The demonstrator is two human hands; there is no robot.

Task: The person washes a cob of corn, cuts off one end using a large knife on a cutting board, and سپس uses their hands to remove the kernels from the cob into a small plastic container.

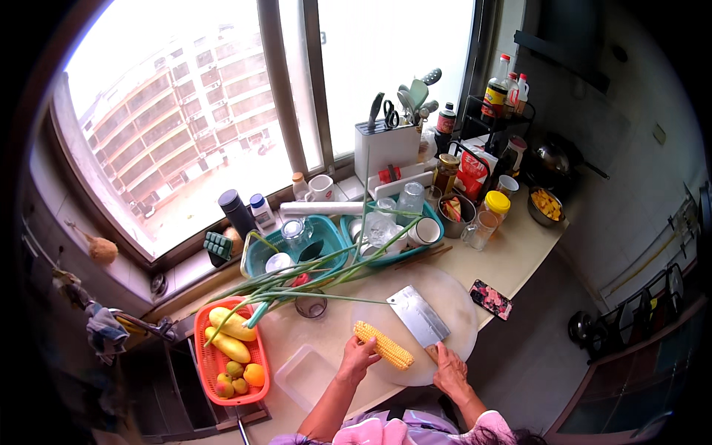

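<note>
A yellow corn cob (384,345) lies on a round white cutting board (452,297). My left hand (357,359) holds the cob's near-left end. My right hand (449,368) grips the handle of a broad steel cleaver (417,315), whose blade rests flat on the board just right of the cob. Long green onions (311,278) stretch from the orange basket over the counter toward the teal trays.
An orange basket (210,360) with corn and fruit sits at the left, a clear plastic tub (305,374) beside it. Teal trays (334,241) hold cups and glasses. A phone (490,299) lies right of the board. A knife block (384,144), jars, bottles and a wok line the back.
</note>
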